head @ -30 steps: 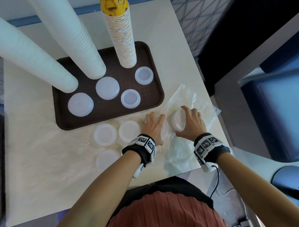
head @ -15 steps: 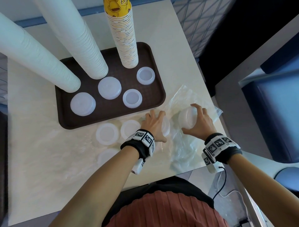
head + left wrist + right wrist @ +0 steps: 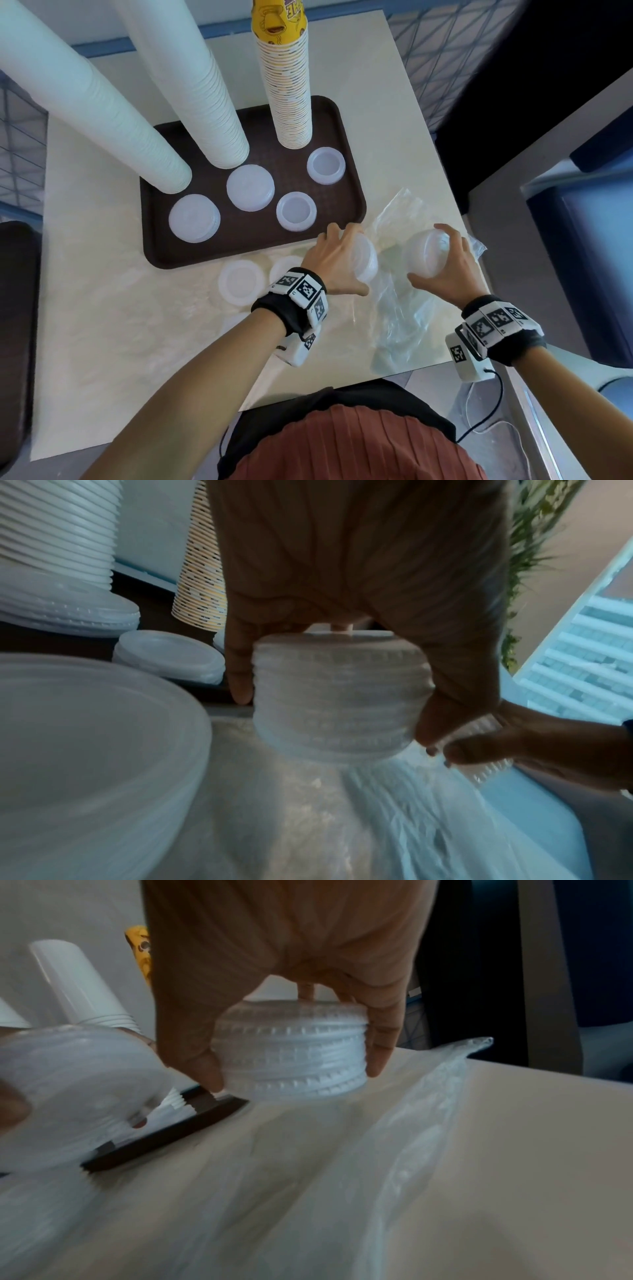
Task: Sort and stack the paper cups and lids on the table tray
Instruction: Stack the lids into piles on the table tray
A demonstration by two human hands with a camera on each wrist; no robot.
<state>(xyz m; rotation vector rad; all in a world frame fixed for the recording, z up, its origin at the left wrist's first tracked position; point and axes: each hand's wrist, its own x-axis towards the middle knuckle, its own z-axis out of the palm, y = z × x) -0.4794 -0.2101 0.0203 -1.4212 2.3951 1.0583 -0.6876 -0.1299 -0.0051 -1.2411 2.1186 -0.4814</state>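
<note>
Mid-sort: my left hand (image 3: 337, 262) grips one lid stack (image 3: 337, 702), my right hand (image 3: 445, 270) grips another lid stack (image 3: 294, 1053), both lifted over the plastic bag (image 3: 404, 308). Sizes probably match, blurry. Next: merge them, set down on the tray (image 3: 346, 219) at 11 o'clock.

Brown tray (image 3: 352, 192): three tall upright cup stacks, two white (image 3: 102, 113) (image 3: 202, 92), one yellow-printed (image 3: 291, 96); four translucent lid stacks (image 3: 250, 187). Two lid stacks held above table (image 3: 364, 260) (image 3: 426, 253); further lids (image 3: 241, 281) beside tray.
</note>
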